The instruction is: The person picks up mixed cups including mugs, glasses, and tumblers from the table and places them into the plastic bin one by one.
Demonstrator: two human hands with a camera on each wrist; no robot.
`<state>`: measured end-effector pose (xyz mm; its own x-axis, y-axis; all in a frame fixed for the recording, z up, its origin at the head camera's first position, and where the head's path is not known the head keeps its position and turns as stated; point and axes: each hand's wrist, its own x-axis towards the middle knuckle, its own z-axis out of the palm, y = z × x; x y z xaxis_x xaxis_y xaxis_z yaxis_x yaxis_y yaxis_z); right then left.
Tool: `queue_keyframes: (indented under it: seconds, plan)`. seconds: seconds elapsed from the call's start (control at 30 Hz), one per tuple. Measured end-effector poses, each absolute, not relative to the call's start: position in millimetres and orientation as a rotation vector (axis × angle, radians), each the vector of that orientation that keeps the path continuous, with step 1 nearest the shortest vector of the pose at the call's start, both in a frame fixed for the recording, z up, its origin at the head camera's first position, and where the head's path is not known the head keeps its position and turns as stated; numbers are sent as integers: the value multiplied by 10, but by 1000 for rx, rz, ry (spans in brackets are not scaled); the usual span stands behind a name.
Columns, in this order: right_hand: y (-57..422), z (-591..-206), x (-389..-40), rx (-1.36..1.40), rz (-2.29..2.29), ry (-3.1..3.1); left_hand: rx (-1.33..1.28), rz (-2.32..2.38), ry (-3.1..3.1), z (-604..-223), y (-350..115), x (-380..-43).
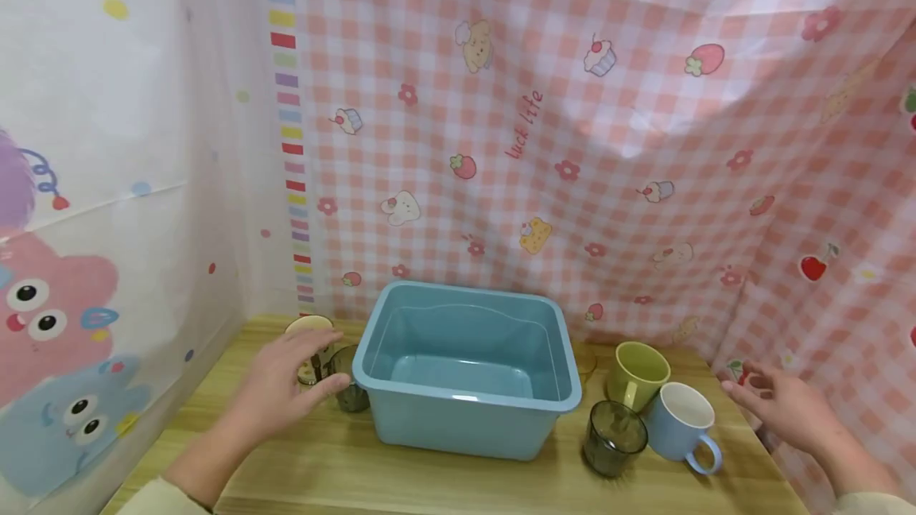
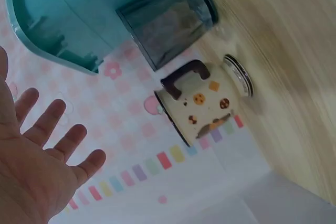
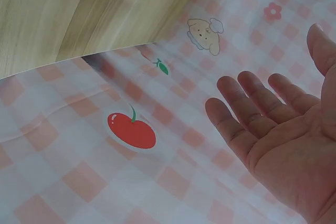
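Observation:
My left hand (image 1: 286, 380) hovers with its fingers extended and holds nothing. Below and beyond it stand a cream mug (image 2: 202, 106) with a dark handle and cookie prints, and a dark clear glass (image 2: 170, 24). A blue plastic basin (image 1: 465, 424) sits in the middle of the table, its inside bare. Off the table's right edge floats my right hand (image 1: 794, 412), fingers loosely spread, nothing in it. Nearest to it is a light blue mug (image 1: 676, 427). Beside that mug are a green mug (image 1: 637, 376) and another dark clear glass (image 1: 615, 447).
The wooden table (image 1: 300, 475) ends at the right just short of my right hand. A pink checked cloth (image 1: 501, 141) hangs behind it, and a white printed curtain (image 1: 143, 261) hangs on the left. The left glass stands close against the basin's side.

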<state>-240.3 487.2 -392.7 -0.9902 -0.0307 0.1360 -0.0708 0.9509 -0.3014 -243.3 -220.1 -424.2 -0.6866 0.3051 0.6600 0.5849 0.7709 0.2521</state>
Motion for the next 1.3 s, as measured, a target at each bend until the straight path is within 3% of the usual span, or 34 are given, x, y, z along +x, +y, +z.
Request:
queue_keyframes:
  seconds: [0.57, 1.3]
  plan:
    - [4756, -3869, -2371, 55, 436, -3018, -644, -638, -2321, -4313, -1886, -2358]
    - [4448, -3811, -2310, 150, 483, -2978, -591, -653, -2379, -4364, -1863, -2311]
